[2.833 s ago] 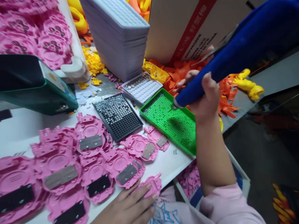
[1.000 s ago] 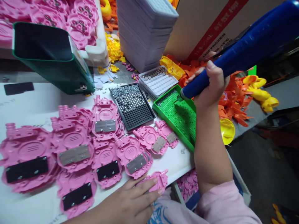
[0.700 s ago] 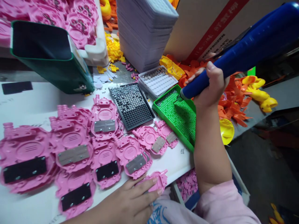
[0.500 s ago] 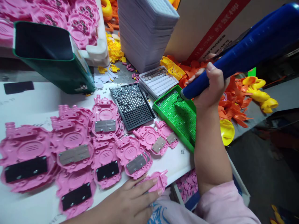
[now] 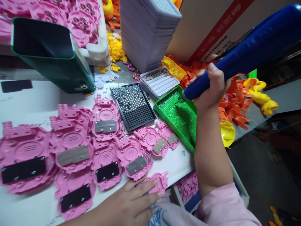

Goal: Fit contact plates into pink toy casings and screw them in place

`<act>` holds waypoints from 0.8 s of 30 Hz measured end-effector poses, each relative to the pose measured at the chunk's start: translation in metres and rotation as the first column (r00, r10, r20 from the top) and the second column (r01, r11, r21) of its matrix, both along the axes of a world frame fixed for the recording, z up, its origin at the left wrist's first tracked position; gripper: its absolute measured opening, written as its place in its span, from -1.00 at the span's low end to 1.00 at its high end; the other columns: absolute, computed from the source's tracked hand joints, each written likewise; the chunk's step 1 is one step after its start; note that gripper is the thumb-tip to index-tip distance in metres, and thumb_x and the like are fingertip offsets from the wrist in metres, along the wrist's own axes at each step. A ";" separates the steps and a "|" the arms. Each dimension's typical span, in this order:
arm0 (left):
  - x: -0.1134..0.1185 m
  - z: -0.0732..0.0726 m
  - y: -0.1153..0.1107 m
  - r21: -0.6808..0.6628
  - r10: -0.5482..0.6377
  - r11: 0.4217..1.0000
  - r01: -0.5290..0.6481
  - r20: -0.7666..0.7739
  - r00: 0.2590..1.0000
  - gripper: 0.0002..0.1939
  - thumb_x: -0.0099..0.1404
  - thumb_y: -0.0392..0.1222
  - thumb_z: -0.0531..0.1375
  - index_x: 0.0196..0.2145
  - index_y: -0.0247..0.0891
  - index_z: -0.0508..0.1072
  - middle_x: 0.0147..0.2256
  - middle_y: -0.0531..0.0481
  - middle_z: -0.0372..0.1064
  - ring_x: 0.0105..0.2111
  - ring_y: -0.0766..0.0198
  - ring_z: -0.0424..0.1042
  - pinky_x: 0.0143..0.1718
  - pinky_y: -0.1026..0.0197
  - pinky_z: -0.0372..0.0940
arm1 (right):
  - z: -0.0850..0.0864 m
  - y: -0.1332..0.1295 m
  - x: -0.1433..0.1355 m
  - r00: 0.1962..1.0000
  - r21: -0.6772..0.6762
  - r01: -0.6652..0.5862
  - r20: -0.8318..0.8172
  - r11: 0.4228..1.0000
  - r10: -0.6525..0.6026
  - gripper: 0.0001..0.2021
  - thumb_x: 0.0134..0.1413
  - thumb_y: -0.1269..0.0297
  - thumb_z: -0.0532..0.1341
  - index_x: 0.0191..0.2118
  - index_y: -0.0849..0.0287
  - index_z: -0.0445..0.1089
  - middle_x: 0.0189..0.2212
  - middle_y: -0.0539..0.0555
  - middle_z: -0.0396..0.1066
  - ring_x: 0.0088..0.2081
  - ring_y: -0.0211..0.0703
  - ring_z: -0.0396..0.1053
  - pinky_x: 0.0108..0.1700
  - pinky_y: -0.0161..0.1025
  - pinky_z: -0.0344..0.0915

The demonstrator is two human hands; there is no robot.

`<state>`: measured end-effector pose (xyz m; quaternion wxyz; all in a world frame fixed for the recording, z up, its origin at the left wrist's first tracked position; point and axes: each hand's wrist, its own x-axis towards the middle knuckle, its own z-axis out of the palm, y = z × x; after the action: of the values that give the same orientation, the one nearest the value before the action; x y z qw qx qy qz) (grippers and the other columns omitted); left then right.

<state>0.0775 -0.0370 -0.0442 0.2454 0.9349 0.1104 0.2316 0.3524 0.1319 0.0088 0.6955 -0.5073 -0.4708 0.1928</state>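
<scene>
Down into the green tray (image 5: 174, 131) has come the tip of the blue driver (image 5: 254, 51), which hung higher above the holes 2.8 seconds ago; the view has swung too, while the left hand stays put. On the driver, the right hand's (image 5: 213, 86) grip is closed around the barrel, thumb along the near side. The left hand (image 5: 136, 198) lies palm down, fingers outstretched over a small pink cover (image 5: 163, 179) at the front edge of the bench (image 5: 177, 161); its underside is hidden, so I cannot tell whether that grip pinches it. A strip of white top shows between this cover and the green tray, ending at the front edge. Below that edge sits a bin of pink parts (image 5: 187, 185). The black perforated tray (image 5: 139, 117) is just beside the green one, with pink covers with metal plates (image 5: 130, 153) spread leftward. Beyond the right forearm, orange pieces (image 5: 234, 108) crowd the bench.
</scene>
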 end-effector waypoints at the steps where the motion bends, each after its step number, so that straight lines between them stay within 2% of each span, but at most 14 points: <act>1: 0.000 0.000 0.000 -0.004 -0.003 1.000 0.003 -0.003 1.000 -0.82 0.32 -0.28 0.10 -0.27 -0.11 0.51 -0.07 0.18 0.46 0.01 0.28 0.35 0.01 0.27 0.17 | 0.000 0.000 0.001 1.000 -0.002 -0.004 0.011 1.000 0.005 -0.78 -0.07 -0.01 0.23 -0.36 -0.11 0.22 -0.54 -0.09 0.30 -0.28 0.00 0.41 -0.21 0.05 0.34; 4: 0.000 -0.002 0.001 -0.015 -0.014 1.000 0.014 0.000 1.000 -0.82 0.31 -0.26 0.10 -0.26 -0.12 0.51 -0.04 0.16 0.45 0.02 0.27 0.34 0.04 0.26 0.16 | 0.001 0.001 0.001 1.000 0.010 -0.023 -0.009 1.000 0.023 -0.77 -0.08 0.00 0.25 -0.38 -0.06 0.22 -0.56 -0.09 0.29 -0.30 -0.01 0.43 -0.24 0.04 0.37; 10: -0.002 -0.005 -0.002 -0.057 -0.051 0.997 0.049 -0.028 0.998 -0.86 0.27 -0.19 0.15 -0.24 -0.13 0.49 -0.01 0.12 0.43 0.04 0.24 0.32 0.03 0.24 0.15 | 0.006 0.003 -0.008 0.996 0.080 0.040 -0.084 0.996 -0.033 -0.82 -0.06 0.14 0.20 -0.37 0.05 0.20 -0.64 -0.15 0.26 -0.61 -0.20 0.34 -0.36 -0.02 0.45; 16: -0.002 -0.007 -0.003 -0.092 -0.049 0.995 0.047 -0.027 0.998 -0.84 0.31 -0.17 0.10 -0.22 -0.13 0.48 0.01 0.16 0.42 0.07 0.22 0.29 0.01 0.22 0.13 | 0.010 0.004 -0.015 0.977 0.061 0.201 -0.081 0.978 -0.196 -0.83 -0.04 0.20 0.18 -0.37 0.08 0.15 -0.66 -0.20 0.24 -0.68 -0.30 0.29 -0.60 -0.26 0.35; 24: -0.003 -0.003 -0.001 -0.077 -0.019 0.997 0.018 -0.017 1.000 -0.81 0.35 -0.19 0.06 -0.25 -0.12 0.48 -0.03 0.20 0.44 0.04 0.25 0.31 -0.07 0.23 0.12 | 0.009 0.008 -0.022 0.934 0.132 0.358 -0.032 0.924 -0.357 -0.77 -0.03 0.24 0.25 -0.35 0.14 0.15 -0.59 -0.17 0.25 -0.67 -0.35 0.29 -0.62 -0.31 0.32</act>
<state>0.0749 -0.0384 -0.0468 0.2822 0.9277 0.1128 0.2167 0.3303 0.1394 0.0178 0.7535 -0.5355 -0.3800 0.0322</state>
